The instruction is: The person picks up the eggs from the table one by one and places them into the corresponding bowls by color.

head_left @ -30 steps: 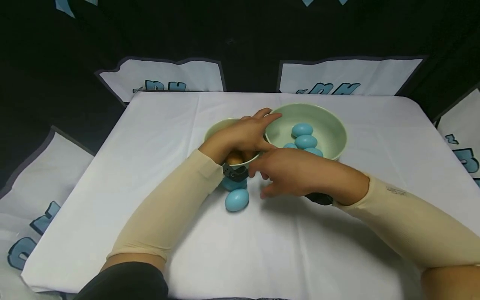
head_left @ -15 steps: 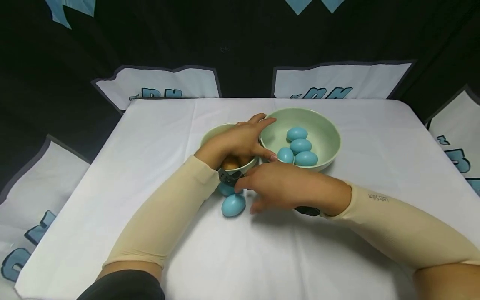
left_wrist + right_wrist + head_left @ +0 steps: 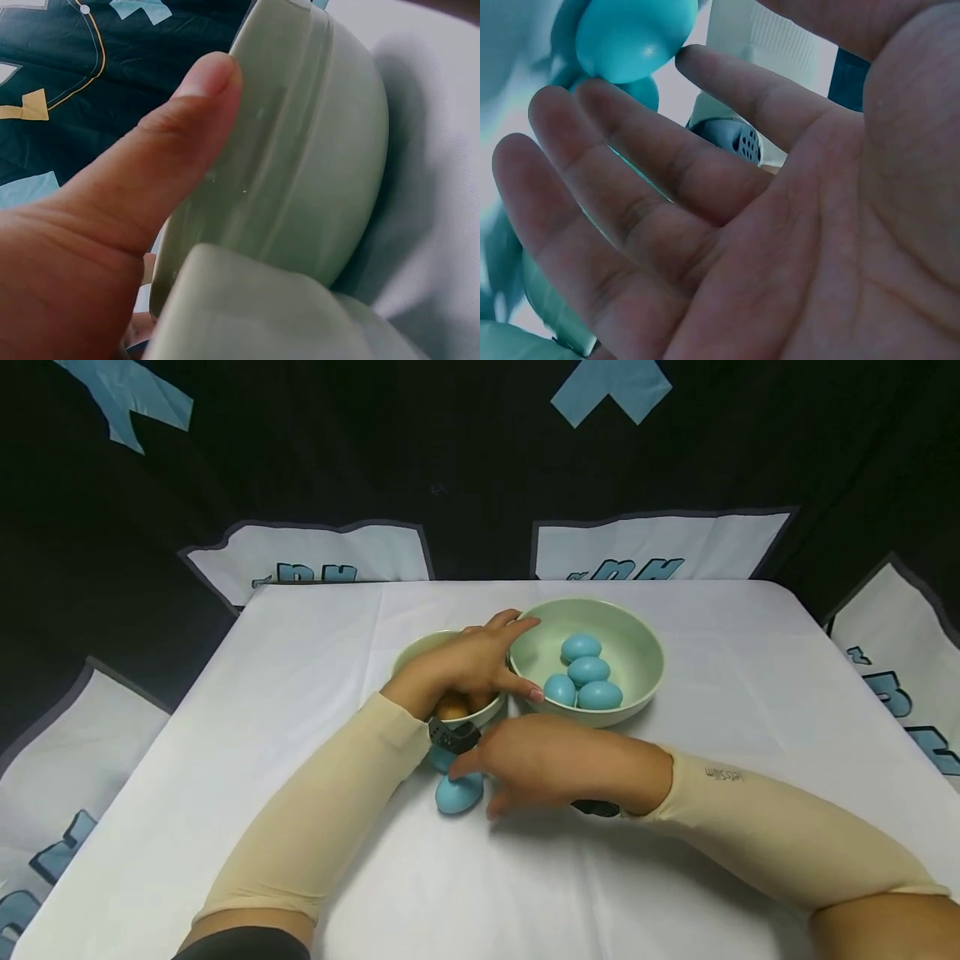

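A large pale green bowl [image 3: 632,652] holds several blue eggs [image 3: 588,671]. My left hand [image 3: 468,664] reaches across a smaller green bowl [image 3: 417,648], fingers spread and touching the large bowl's left rim. In the left wrist view, its straight thumb lies against that rim. Golden-brown eggs [image 3: 452,707] show in the small bowl, partly hidden under the hand. Two blue eggs sit on the cloth before it; the nearer egg [image 3: 458,795] is right at the fingertips of my right hand [image 3: 547,760]. In the right wrist view this hand's fingers are extended, its palm holding nothing.
The bowls stand side by side on a table covered with white cloth [image 3: 285,693]. My forearms cross over the cloth from both sides. A black curtain [image 3: 360,443] with white and blue patches hangs behind the table's back edge.
My right hand has moved left from beside the large bowl to the nearer loose blue egg. The left hand stays at the large bowl's rim. The head view has tilted up.
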A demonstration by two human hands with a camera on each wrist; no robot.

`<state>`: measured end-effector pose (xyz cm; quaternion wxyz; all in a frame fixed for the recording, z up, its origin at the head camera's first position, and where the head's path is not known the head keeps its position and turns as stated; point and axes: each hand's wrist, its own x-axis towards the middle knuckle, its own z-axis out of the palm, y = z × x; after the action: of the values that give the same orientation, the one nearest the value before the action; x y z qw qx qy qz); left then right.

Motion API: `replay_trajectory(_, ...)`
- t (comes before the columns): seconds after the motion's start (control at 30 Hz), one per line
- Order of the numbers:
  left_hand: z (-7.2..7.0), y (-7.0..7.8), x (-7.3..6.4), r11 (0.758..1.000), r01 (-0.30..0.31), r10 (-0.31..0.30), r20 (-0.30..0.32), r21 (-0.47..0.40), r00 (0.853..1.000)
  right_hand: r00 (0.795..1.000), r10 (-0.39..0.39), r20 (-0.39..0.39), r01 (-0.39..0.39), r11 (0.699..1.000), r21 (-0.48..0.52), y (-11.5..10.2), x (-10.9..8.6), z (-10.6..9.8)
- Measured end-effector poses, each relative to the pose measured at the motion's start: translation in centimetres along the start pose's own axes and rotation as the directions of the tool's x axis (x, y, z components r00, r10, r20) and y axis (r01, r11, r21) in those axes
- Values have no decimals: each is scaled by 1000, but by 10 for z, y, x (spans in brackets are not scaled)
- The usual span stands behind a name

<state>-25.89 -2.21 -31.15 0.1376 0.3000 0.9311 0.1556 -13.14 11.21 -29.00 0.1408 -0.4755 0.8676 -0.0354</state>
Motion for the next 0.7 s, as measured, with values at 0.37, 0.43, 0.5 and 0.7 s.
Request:
replay_trajectory(0.37, 4, 1, 0, 1000, -3, 3, -10, 4, 1000, 999, 8, -32, -9, 1000, -24, -7, 1, 8)
replay_trajectory(0.43, 3, 1, 1, 1000, -9, 9, -15, 9, 1000, 999, 4, -42, -6, 999, -33, -7, 0, 8)
replay_trajectory(0.5, 2, 1, 1, 1000, -10, 11, -22, 14, 1000, 999, 1, -50, -4, 999, -49, -9, 0, 8)
replay_trajectory(0.7, 7, -1, 2, 1000, -18, 19, -37, 11, 999, 996, -22, -87, 14, 995, -95, -11, -1, 14)
